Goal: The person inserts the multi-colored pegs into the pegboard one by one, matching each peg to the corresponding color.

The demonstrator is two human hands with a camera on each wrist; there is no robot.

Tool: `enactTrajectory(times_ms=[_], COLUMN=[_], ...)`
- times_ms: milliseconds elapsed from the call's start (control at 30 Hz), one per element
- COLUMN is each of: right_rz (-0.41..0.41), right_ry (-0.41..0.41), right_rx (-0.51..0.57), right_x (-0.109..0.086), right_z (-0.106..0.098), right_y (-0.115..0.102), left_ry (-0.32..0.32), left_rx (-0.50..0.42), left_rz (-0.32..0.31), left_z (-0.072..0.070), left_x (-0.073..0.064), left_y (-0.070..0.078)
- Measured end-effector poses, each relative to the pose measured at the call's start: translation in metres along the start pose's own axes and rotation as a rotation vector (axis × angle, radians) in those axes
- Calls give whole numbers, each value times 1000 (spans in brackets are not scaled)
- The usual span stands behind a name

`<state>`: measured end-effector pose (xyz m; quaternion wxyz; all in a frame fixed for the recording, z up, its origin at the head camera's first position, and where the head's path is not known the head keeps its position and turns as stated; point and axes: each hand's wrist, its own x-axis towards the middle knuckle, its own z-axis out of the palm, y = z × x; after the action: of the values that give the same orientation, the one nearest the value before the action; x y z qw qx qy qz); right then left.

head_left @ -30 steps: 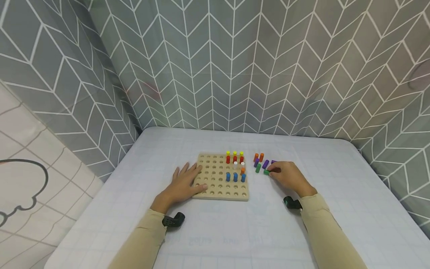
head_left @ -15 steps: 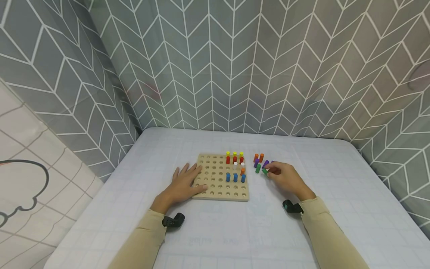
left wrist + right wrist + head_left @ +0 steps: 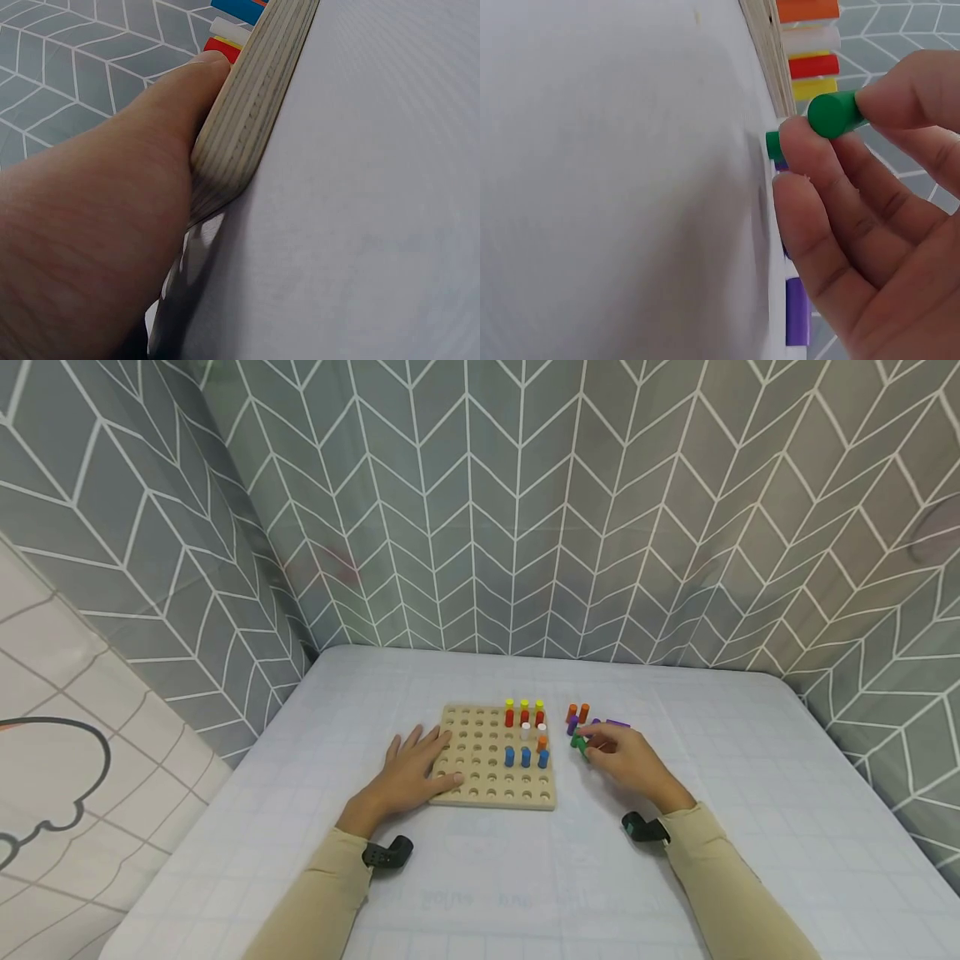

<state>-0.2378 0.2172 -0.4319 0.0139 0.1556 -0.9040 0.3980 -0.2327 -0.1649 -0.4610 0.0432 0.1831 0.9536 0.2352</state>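
A wooden pegboard (image 3: pixel 477 792) with rows of holes lies on the table. Its right part bears upright pegs: yellow, red, white, one orange, and three blue pegs (image 3: pixel 526 757). My left hand (image 3: pixel 405 775) rests flat on the board's left edge with fingers spread; in the left wrist view its thumb lies along the board's side. To the right of the board, my right hand (image 3: pixel 636 766) pinches a green peg (image 3: pixel 831 115) between thumb and fingertips, lifted above the table. A second green peg (image 3: pixel 773 145) is behind the fingers, partly hidden.
Two orange pegs (image 3: pixel 584 713) and several purple pegs (image 3: pixel 572 725) are beyond my right hand, some partly covered by it. One purple peg (image 3: pixel 797 311) lies on its side. The white-covered table (image 3: pixel 480 877) ends at a grey chevron-patterned curtain (image 3: pixel 480 527).
My right hand has picked the green peg up from the table, tilted it and moved it left toward the board. The left hand has stayed on the board.
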Motion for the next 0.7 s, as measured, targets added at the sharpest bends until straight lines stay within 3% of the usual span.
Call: enactTrajectory(times_ms=[400,700], right_rz=[60,54], right_ry=[-77,-124], right_rx=[345,421], right_x=[-5,-3], right_z=[14,23], right_y=[-8,-11], left_ry=[-13,-13], left_rx=[-11,1], left_rz=[6,-1], left_z=[0,-2], left_x=[-1,0], left_y=[1,2])
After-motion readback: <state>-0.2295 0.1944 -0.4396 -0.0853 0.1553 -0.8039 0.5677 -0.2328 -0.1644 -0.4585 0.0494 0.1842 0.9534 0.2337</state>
